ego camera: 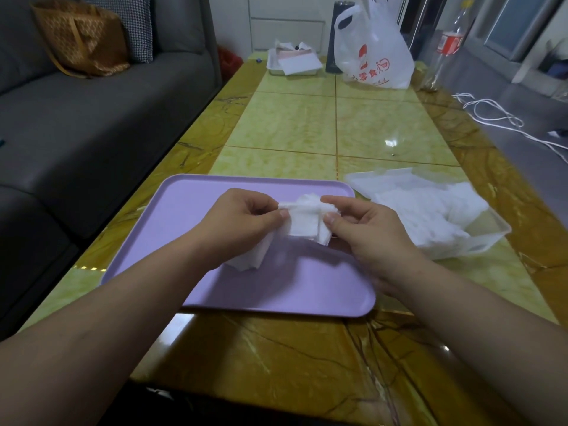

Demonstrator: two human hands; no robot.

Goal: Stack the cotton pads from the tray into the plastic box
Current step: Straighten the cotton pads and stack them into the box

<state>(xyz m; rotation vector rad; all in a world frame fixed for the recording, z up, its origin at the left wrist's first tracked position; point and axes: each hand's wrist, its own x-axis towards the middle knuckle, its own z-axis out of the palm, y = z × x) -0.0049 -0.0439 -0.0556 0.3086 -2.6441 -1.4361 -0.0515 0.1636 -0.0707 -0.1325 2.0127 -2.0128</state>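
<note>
Pads: you're holding a small bunch of white square cotton pads (304, 222) between both hands, above the middle of the flat lilac plastic tray (184, 216). Your left hand (242, 219) pinches the bunch's left edge, thumb against curled fingers. Your right hand (365, 229) pinches the right edge the same way. The top of the bunch is ruffled, and the pads are not squared up.

One more white pad (250, 256) shows below your left hand. I can't tell whether it hangs from your grip or lies on the tray.

The clear rectangular plastic box (495, 232) sits just right of the tray, near your right hand, with a loose heap of white pads in it. Tray and box both rest on the glossy yellow-green marble-pattern table (307, 124).

At the far end of the table stand a white plastic carrier bag with red print (373, 47) and a clear bottle with a red label (447, 44). A grey sofa (92, 118) runs along your left.
</note>
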